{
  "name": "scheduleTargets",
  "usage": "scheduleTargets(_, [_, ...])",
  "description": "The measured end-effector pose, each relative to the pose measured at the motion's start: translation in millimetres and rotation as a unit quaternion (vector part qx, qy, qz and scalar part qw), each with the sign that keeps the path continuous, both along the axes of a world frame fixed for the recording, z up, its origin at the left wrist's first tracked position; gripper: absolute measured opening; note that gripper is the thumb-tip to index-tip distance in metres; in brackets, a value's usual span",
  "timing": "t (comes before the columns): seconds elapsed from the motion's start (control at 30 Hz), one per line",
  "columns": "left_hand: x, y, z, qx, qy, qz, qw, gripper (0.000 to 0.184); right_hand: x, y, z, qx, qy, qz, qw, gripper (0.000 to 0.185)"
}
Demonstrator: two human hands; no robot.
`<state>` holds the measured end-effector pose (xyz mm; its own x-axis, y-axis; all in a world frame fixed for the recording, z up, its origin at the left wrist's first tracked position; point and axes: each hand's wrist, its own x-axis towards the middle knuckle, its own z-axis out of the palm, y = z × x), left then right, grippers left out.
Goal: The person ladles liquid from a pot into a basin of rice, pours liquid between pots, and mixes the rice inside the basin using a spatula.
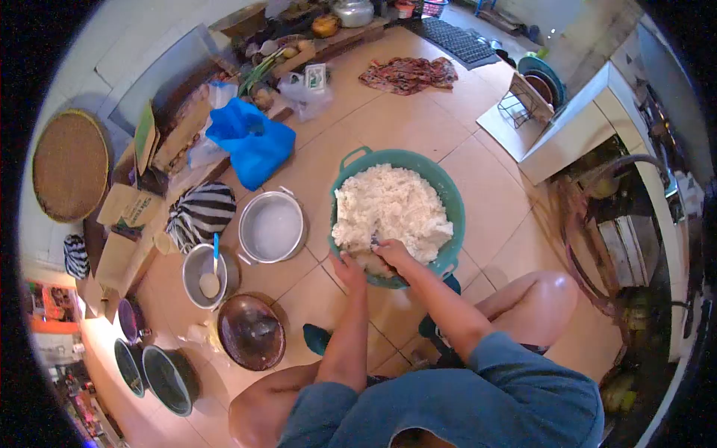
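Note:
A green plastic basin (451, 196) on the floor in front of me holds a large heap of white, crumbly food (392, 198) that looks like cooked rice. My left hand (348, 270) is at the basin's near left rim, its fingers bent over the edge. Inside the near part of the basin, my right hand (393, 255) is closed around a dark-handled utensil, whose working end is hidden by the hand and the food. Left of the basin stands a metal pot (272, 226) with whitish contents.
A smaller pot (196, 260) with a blue-handled spoon (216, 250) and a brown bowl (252, 332) stand on the left. Behind them lie a striped cloth bundle (202, 214) and a blue plastic bag (254, 145). A white cabinet (575, 131) is on the right.

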<state>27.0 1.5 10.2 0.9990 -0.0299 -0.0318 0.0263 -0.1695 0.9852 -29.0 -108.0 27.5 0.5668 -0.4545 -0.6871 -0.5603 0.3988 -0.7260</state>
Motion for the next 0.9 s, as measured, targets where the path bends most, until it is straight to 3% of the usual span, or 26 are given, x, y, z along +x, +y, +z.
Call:
scheduleTargets(0.27, [-0.2,2.5,-5.9,0.032,-0.044,0.003,0.998,0.036,-26.2,-18.0,18.0,0.233,-0.074,-0.051,0.968,0.018])
scheduleTargets(0.37, [-1.7,-0.2,1.4,-0.052,-0.005,0.017,0.998,0.036,-42.4,-24.5,36.0,0.316,-0.082,-0.072,0.942,0.019])
scheduleTargets(0.47, [-2.4,2.1,21.0,-0.014,0.026,-0.003,1.0,0.035,-50.3,-33.4,33.6,0.428,-0.084,-0.119,0.892,0.029])
scheduleTargets(0.57, [3.1,2.3,0.3,0.007,-0.076,0.01,0.997,0.035,-65.5,-47.2,35.0,0.509,-0.104,-0.07,0.851,0.035])
scheduleTargets(0.6, [2.7,2.6,-6.7,-0.001,-0.05,0.014,0.999,0.035,-67.8,-50.4,35.6,0.479,-0.099,-0.064,0.87,0.039])
scheduleTargets(0.7, [2.2,1.0,-6.5,-0.016,-0.008,0.023,1.0,0.036,-81.5,-59.1,38.9,0.538,-0.144,-0.108,0.823,0.04])
scheduleTargets(0.73, [3.1,0.6,-10.5,-0.014,-0.018,0.024,0.999,0.036,-87.0,-59.7,42.4,0.541,-0.17,-0.078,0.82,0.037])
scheduleTargets(0.83, [3.6,0.0,-5.9,0.002,-0.033,0.022,0.999,0.036,-91.7,-46.3,77.5,0.304,-0.083,-0.073,0.946,0.03])
scheduleTargets(0.9, [2.2,0.4,-6.9,0.011,-0.036,0.027,0.999,0.036,-91.8,-31.7,87.8,0.105,-0.005,0.025,0.994,0.028])
